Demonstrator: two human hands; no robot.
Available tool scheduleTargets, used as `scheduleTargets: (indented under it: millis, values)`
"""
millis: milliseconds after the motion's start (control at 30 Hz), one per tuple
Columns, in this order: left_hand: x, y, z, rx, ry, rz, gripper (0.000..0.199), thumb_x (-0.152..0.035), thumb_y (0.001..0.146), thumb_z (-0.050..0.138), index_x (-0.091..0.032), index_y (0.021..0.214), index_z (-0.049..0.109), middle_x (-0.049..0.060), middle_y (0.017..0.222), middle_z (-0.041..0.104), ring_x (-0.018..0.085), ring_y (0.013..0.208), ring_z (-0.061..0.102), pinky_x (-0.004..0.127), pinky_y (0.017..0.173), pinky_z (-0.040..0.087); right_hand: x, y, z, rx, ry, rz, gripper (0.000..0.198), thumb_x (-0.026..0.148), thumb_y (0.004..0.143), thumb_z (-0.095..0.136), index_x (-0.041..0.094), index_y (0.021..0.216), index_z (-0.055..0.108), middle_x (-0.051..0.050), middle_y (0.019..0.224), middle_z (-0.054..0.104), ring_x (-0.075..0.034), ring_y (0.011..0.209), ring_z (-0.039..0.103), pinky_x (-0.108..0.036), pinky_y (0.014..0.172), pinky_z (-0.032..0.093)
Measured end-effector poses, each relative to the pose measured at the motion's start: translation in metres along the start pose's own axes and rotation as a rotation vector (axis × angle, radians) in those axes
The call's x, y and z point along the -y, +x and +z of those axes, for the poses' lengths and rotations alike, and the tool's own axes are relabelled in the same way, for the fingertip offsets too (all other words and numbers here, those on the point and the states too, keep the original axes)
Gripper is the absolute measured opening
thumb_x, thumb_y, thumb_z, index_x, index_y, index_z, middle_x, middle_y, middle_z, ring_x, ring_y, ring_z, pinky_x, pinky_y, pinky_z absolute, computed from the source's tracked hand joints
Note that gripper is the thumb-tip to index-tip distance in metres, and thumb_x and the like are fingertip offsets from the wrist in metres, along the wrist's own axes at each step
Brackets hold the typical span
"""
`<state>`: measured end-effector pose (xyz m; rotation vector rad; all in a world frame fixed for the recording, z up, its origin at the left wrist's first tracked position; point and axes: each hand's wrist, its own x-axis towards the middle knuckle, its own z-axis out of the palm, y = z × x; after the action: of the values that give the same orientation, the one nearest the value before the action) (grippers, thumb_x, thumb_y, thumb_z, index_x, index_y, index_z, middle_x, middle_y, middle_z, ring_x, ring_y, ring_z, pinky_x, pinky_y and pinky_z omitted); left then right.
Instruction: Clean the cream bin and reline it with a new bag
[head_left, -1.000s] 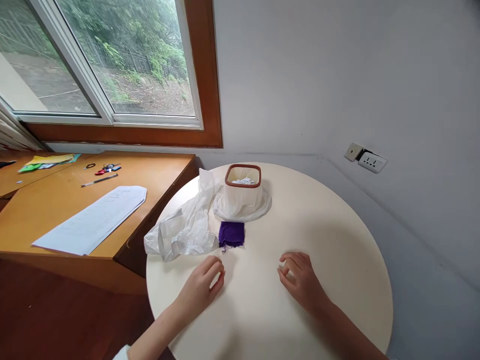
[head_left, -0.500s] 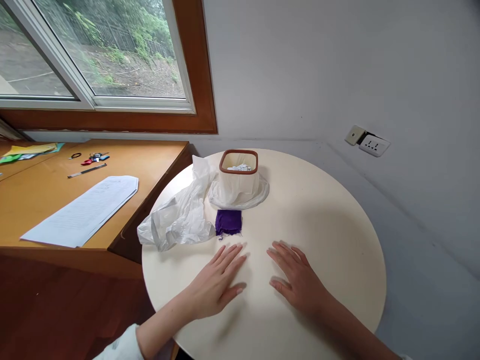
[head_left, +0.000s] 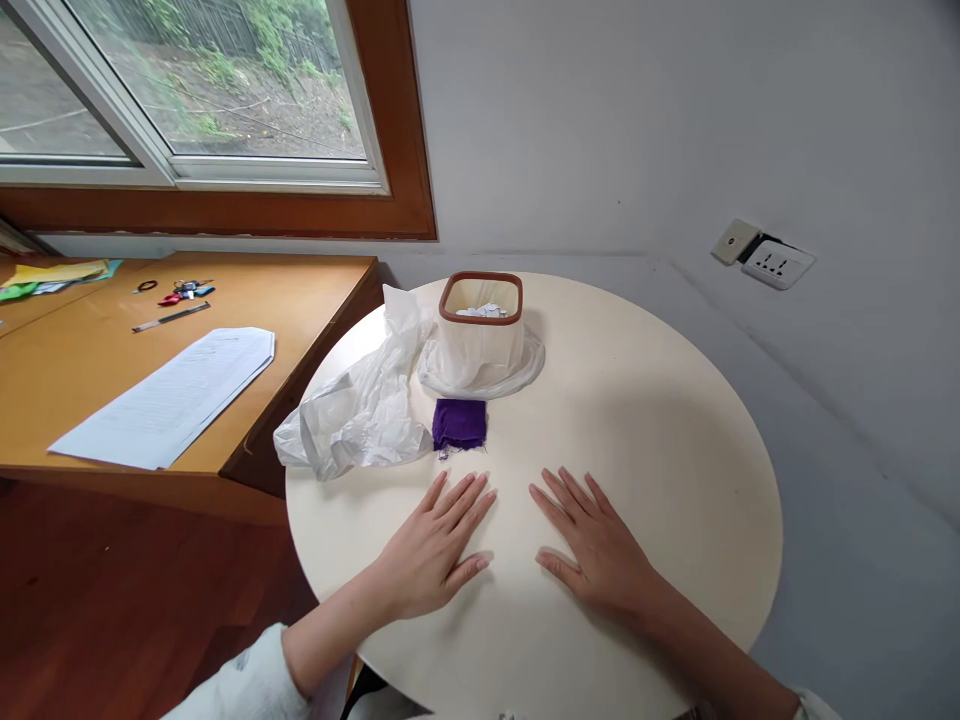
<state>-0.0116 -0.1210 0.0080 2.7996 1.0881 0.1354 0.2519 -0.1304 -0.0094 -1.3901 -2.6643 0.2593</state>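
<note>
My left hand (head_left: 435, 547) rests palm down on the round cream table (head_left: 637, 400), fingers spread and holding nothing. Just beyond its fingertips lies a folded purple cloth (head_left: 460, 424) with a frayed near edge. My right hand (head_left: 596, 545) is also flat on the tabletop, its fingers apart and nothing in them. Behind the cloth stands a small bin (head_left: 481, 322) with a brown rim, lined with a white bag and holding white scraps. To the left of the cloth spreads a crumpled white plastic bag (head_left: 367, 420).
A wooden desk (head_left: 300, 300) at the left carries a stack of printed sheets (head_left: 176, 395), a pen-like stick (head_left: 171, 317), a bunch of keys (head_left: 187, 291) and coloured papers (head_left: 56, 275). A wall with a socket (head_left: 778, 263) borders the table's far right side.
The view has tilted slightly downward, so everything sits a little higher in the picture. My right hand's fingers have spread wider on the table. The cloth, bin and bag have stayed in place.
</note>
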Motion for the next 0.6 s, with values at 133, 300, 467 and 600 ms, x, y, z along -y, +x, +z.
scheduleTargets:
  millis: [133, 300, 467, 600]
  values:
    - [0.0, 0.0001, 0.0006, -0.008, -0.012, -0.002, 0.063, -0.044, 0.09, 0.034, -0.02, 0.143, 0.009, 0.009, 0.148, 0.018, 0.026, 0.136, 0.018, 0.048, 0.11, 0.011, 0.0015, 0.0001, 0.0013, -0.006, 0.004, 0.019, 0.061, 0.046, 0.088, 0.036, 0.027, 0.142, 0.014, -0.003, 0.148, 0.022, -0.025, 0.135, 0.019, -0.05, 0.108, 0.017]
    - [-0.0001, 0.0003, 0.0009, -0.026, -0.015, -0.003, 0.063, -0.044, 0.09, 0.035, -0.02, 0.143, 0.011, 0.009, 0.148, 0.02, 0.026, 0.135, 0.02, 0.048, 0.11, 0.013, 0.0025, 0.0002, 0.0012, -0.008, 0.007, 0.025, 0.06, 0.045, 0.088, 0.036, 0.028, 0.142, 0.015, -0.003, 0.148, 0.022, -0.025, 0.135, 0.018, -0.05, 0.108, 0.016]
    - [-0.0001, 0.0004, 0.0011, -0.023, -0.015, -0.008, 0.063, -0.043, 0.09, 0.036, -0.02, 0.143, 0.011, 0.009, 0.148, 0.02, 0.026, 0.135, 0.02, 0.047, 0.11, 0.013, 0.0045, 0.0004, 0.0013, 0.001, 0.002, 0.039, 0.059, 0.044, 0.089, 0.034, 0.027, 0.142, 0.014, -0.003, 0.148, 0.02, -0.025, 0.136, 0.017, -0.051, 0.108, 0.016]
    - [-0.0001, 0.0005, 0.0016, -0.011, -0.021, -0.011, 0.063, -0.044, 0.09, 0.035, -0.019, 0.143, 0.01, 0.009, 0.148, 0.019, 0.026, 0.135, 0.019, 0.048, 0.11, 0.013, 0.0067, 0.0007, 0.002, -0.009, -0.002, 0.053, 0.058, 0.043, 0.09, 0.034, 0.027, 0.142, 0.016, -0.003, 0.148, 0.02, -0.025, 0.136, 0.017, -0.051, 0.108, 0.016]
